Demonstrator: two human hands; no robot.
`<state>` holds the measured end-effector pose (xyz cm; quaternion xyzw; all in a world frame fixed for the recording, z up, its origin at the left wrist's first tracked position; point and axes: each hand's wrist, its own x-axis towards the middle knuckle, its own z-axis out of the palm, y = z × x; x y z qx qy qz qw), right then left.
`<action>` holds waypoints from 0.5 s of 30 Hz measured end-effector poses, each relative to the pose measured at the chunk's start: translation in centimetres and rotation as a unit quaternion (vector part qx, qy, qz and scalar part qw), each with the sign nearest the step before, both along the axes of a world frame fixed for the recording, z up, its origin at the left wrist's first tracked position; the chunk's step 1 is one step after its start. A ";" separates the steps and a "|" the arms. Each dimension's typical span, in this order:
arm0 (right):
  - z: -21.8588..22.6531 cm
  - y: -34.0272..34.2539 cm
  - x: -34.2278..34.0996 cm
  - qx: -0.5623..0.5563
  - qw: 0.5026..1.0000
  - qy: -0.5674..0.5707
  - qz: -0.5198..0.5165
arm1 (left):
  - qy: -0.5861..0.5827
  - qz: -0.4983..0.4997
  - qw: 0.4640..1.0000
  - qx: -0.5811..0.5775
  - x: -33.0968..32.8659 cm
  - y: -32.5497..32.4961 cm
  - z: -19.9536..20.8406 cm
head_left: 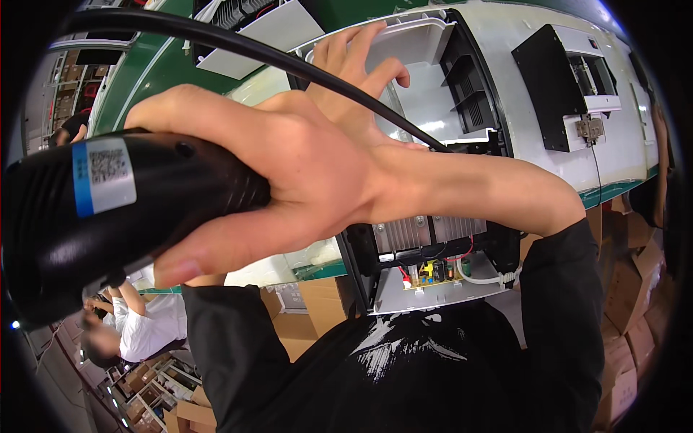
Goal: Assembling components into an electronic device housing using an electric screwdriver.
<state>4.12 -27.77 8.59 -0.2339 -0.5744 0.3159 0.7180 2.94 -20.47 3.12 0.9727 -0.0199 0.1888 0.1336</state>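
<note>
Close to the camera, my right hand (289, 159) reaches across from the right and is wrapped round a black handheld power tool (43, 209). The tool has a vented body and a white and blue label; its working end cannot be made out. Beyond it is my left hand (354, 68), its fingers spread and nothing seen in them. That hand is over the near left part of an opened appliance housing (426, 79), white inside with black side walls. Whether it touches the housing cannot be told. Metal heat sinks (426, 231) and a small circuit board (433, 274) show at its near end.
A black cable (238, 43) arcs across the view above my hands. On the white worktop (498, 36) at the right stands a black and white unit (552, 86). Another opened housing (267, 36) lies at the far left. Cardboard boxes (317, 310) are below; a person in white (151, 325) sits at the left.
</note>
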 end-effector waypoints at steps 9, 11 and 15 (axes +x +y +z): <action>-1.0 1.0 -0.3 0.071 0.994 -0.021 -0.085 | -0.058 -0.026 0.998 0.002 0.5 2.0 -1.0; -1.3 1.2 -0.4 0.079 0.993 -0.006 -0.092 | -0.076 -0.016 0.997 -0.022 0.7 2.6 -1.8; -1.4 1.1 -0.1 0.083 0.993 0.012 -0.087 | -0.099 0.028 0.990 -0.101 -0.5 1.9 -1.1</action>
